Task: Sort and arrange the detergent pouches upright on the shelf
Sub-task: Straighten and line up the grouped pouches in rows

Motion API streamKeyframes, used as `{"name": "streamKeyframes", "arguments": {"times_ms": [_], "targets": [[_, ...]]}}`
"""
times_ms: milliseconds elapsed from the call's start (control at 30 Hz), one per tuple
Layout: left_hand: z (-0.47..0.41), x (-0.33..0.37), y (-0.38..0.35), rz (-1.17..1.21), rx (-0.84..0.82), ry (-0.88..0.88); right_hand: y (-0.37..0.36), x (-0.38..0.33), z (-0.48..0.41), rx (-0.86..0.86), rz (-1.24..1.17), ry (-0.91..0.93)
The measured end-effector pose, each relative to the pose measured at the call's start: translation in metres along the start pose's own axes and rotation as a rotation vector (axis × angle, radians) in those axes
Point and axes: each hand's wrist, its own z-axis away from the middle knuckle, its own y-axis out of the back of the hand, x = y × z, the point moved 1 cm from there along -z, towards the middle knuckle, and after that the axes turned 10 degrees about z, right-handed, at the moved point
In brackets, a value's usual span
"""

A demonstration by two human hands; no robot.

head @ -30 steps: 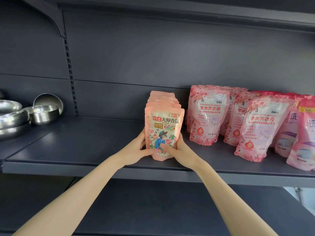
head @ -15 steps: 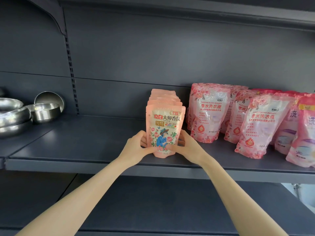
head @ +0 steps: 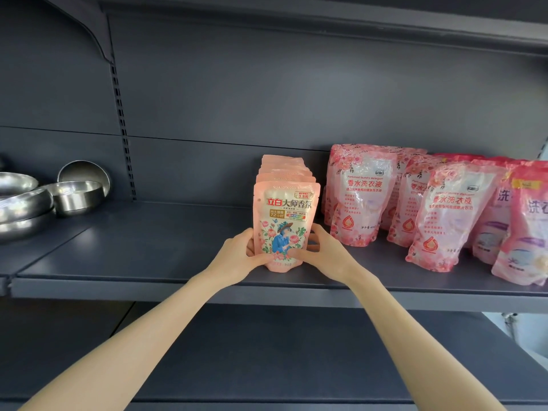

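Gripping glossy pink pouches (head: 286, 223) (flat, upright) — left hand (head: 240, 256), right hand (head: 326, 250).

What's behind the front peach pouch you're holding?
Behind the front peach figure-print pouch stand matching peach pouches; only their top edges show. Their fronts and bases are covered.

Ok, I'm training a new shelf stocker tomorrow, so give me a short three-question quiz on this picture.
1. True or false: the left hand and the right hand both hold the front pouch near its bottom.
2. What sits on the shelf at far left? A) metal bowls B) bottles C) boxes
3. Fill in: the pouches behind the front one stand ____.
Key: 1 true; 2 A; 3 upright.
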Motion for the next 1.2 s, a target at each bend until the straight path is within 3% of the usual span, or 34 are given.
{"name": "streamKeyframes", "arguments": {"times_ms": [667, 900, 1200], "targets": [[0.004, 0.004, 0.01, -0.12, -0.115, 0.023, 0.006, -0.006, 0.009, 0.001, 0.207, -0.038], [-0.002, 0.008, 0.014, -0.037, 0.084, -0.034, 0.011, -0.012, 0.009, 0.086, 0.153, -0.025], [-0.012, 0.01, 0.009, 0.22, 0.103, 0.015, 0.012, -0.012, 0.006, 0.123, -0.037, -0.013]]}}
